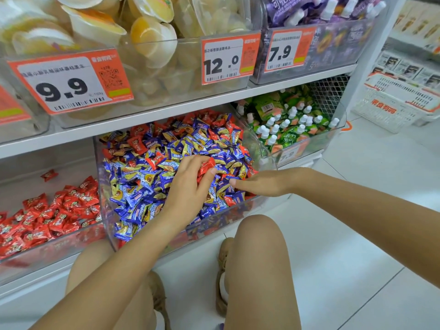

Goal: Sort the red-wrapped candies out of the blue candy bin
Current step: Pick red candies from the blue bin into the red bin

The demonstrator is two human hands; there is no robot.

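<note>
A clear bin (104, 210) on the bottom shelf holds a heap of blue-wrapped candies (142, 182) with red-wrapped candies (137, 144) scattered through it, mostly toward the back. My left hand (188, 184) rests on the heap and is shut on red-wrapped candies (206, 166) held between thumb and fingers. My right hand (264, 184) lies flat on the candies at the bin's right front, fingers stretched out to the left, with nothing visibly held. To the left, a second clear bin (47, 248) holds only red-wrapped candies (57, 215).
A bin of green drink pouches (290, 129) stands to the right. Upper shelf bins carry jelly cups (147, 36) and purple pouches (333, 13) behind price tags. White shopping baskets (395, 103) sit on the tiled floor at right. My knees are below the bin.
</note>
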